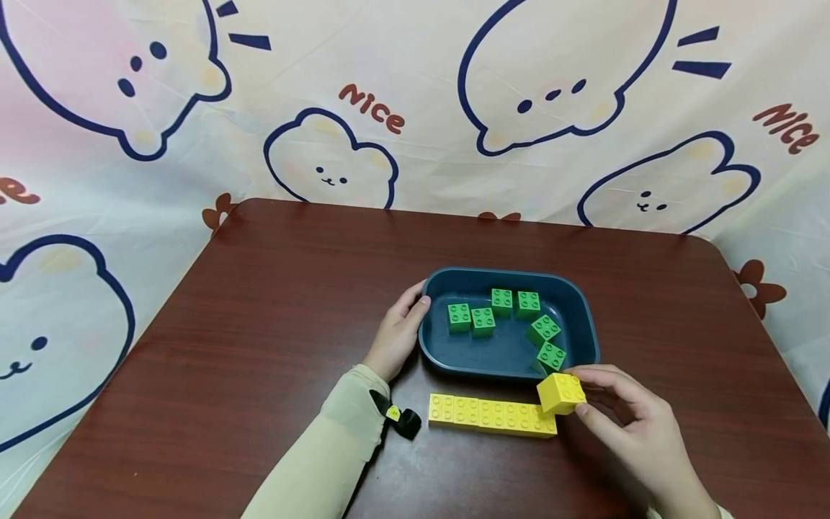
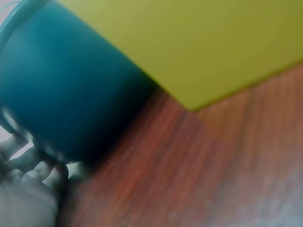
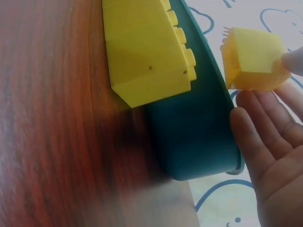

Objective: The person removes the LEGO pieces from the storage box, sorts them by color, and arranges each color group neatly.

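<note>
Yellow block [image 1: 558, 394]: we find it pinched in the right hand [image 1: 638, 425], near the right end of the yellow row [image 1: 486, 416]. The left hand [image 1: 397, 335] grips the blue tray [image 1: 496, 357], containing six green blocks [image 1: 483, 323].

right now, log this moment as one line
left hand: holds blue tray | right hand: pinches yellow block | yellow row: beside tray | green blocks: six, in tray

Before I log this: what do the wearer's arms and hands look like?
Left hand and right hand: bare, ungloved. Left sleeve: pale yellow-green, with black wrist camera and small yellow mark at the cuff. Right sleeve: only a pale sliver shows at the head view's bottom edge.
</note>
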Motion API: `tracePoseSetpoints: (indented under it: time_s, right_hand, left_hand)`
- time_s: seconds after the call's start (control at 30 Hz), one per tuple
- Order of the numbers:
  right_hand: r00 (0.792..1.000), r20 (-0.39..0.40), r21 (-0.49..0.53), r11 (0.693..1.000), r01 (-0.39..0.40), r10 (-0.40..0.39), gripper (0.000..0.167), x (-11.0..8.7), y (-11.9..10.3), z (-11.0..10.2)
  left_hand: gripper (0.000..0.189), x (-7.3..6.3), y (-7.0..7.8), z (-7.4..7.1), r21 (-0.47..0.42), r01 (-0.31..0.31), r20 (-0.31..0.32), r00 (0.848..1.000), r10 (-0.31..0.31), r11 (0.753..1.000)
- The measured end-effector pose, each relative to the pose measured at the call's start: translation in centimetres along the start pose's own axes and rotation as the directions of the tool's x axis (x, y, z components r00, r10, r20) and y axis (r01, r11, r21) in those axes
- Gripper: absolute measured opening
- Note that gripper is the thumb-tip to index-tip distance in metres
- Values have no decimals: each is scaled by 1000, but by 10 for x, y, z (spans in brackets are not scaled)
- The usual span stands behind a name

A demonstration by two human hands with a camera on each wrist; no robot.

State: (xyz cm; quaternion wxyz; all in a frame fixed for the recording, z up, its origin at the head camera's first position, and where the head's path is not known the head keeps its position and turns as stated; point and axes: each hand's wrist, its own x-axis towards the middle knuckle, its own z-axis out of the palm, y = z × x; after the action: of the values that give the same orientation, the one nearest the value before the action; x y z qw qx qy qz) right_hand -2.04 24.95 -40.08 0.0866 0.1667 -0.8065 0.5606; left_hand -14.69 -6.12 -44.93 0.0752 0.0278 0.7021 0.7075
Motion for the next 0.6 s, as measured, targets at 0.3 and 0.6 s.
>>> tracePoseSetpoints:
  time_s: [0.3, 0.6]
  right_hand:
    - [1000, -22, -68, 998, -11, 10, 44, 0, 3, -8]
    - [999, 3, -139, 989, 45, -45, 48, -1, 8, -17]
  left_hand:
    - [43, 0, 1, 0, 3, -11, -2, 1000, 11, 1000]
    - [43, 1, 1, 1, -13, -32, 7, 999, 32, 999]
